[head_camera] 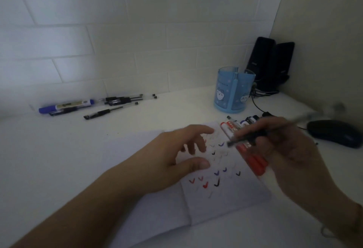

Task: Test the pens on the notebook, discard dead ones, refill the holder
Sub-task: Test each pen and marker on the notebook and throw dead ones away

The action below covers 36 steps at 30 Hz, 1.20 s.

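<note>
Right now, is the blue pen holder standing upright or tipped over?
Upright. The blue pen holder stands on its base on the white desk, open rim facing up. No pens show above its rim; its inside is not fully visible.

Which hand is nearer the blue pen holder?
Right. The right hand, gripping a pen, is just in front of the blue pen holder, slightly to its right. The left hand hovers open over the notebook, farther forward and left.

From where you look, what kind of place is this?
Probably a desk in a home or office corner. A mouse and two speakers stand by the tiled wall, and an open notebook lies beside a blue pen holder, with pens lying loose.
</note>
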Available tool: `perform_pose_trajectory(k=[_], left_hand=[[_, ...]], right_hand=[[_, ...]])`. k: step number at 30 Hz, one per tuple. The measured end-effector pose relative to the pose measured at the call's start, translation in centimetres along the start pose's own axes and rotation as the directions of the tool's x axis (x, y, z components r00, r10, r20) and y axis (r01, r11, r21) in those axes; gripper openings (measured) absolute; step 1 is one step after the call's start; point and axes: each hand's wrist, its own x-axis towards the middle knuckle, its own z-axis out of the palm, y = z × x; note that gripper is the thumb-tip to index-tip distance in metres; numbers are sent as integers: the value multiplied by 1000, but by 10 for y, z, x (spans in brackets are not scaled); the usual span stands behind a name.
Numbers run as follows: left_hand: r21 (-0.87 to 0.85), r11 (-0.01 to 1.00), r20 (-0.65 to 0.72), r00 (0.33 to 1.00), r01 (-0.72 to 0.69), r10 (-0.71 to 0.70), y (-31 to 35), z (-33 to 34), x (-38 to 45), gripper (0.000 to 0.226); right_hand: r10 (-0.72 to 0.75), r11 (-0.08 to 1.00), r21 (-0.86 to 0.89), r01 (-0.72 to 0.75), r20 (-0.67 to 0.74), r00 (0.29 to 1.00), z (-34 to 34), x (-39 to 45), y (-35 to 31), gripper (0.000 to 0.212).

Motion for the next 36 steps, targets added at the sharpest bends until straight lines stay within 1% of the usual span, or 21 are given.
perform_pose_trajectory(k=[1,2,3,4,5,7,9,10,14,16,17,19,21,22,24,25,26,27,29,33,36], left_hand=[[47,999,-36,999,9,-7,-3,-1,0,43],[80,997,-65,998,16,-10,-6,-1,0,41],[104,994,-83,996,20,-11,-7,0,1,40],[122,992,-88,996,19,-8,-9,0,1,39],[134,991,-84,996,16,-4,-10,1,2,38],[150,989,-67,998,5,6,-14,2,2,37],[164,986,-56,998,-14,23,-16,3,3,35],[168,986,-56,998,-19,28,-16,3,3,35],[193,981,-106,993,-31,52,-20,1,3,31],[269,963,-158,985,-16,61,-25,-7,5,31],[315,949,-216,974,8,64,-31,-14,6,31],[341,931,-407,913,133,18,-53,-33,4,30],[299,885,-598,793,358,-119,-81,-55,-3,32],[267,824,-654,722,500,-226,-95,-63,-8,35],[209,594,-655,562,777,-505,-111,-71,-17,43],[205,474,-616,489,856,-617,-116,-72,-21,48],[209,395,-575,439,895,-690,-118,-72,-24,50],[216,351,-550,410,911,-727,-119,-71,-25,49],[232,319,-550,394,919,-736,-122,-71,-27,45],[196,295,-618,352,935,-703,-122,-71,-26,38],[201,285,-631,347,937,-694,-121,-73,-23,24]], right_hand=[[26,989,-145,-30,-27,999,-8,4,0,31],[12,939,-343,-31,-57,998,-17,7,4,33],[-20,847,-531,-29,-86,996,-26,11,9,34],[-48,747,-663,-45,-121,991,-32,13,12,38],[-54,677,-732,-80,-157,986,-36,15,16,39],[-30,574,-806,-144,-197,980,-41,18,24,32],[2,459,-876,-145,-162,987,-42,18,36,24],[21,434,-890,-138,-144,989,-43,18,40,20],[59,420,-900,-117,-102,993,-44,19,49,10],[82,418,-900,-125,-99,992,-44,19,50,9],[93,424,-896,-132,-102,990,-45,20,50,8],[92,442,-886,-138,-109,990,-45,19,49,7],[75,450,-882,-141,-119,990,-43,18,45,7],[65,448,-883,-140,-124,990,-42,18,43,8],[29,436,-890,-132,-133,991,-38,17,39,10],[14,427,-895,-129,-137,991,-37,17,38,11],[11,418,-899,-130,-137,990,-36,17,37,12],[21,412,-901,-133,-137,990,-35,16,36,14],[52,420,-895,-151,-142,988,-34,16,33,15],[43,432,-892,-133,-127,991,-32,15,30,15],[27,436,-891,-125,-127,992,-31,14,28,13]])
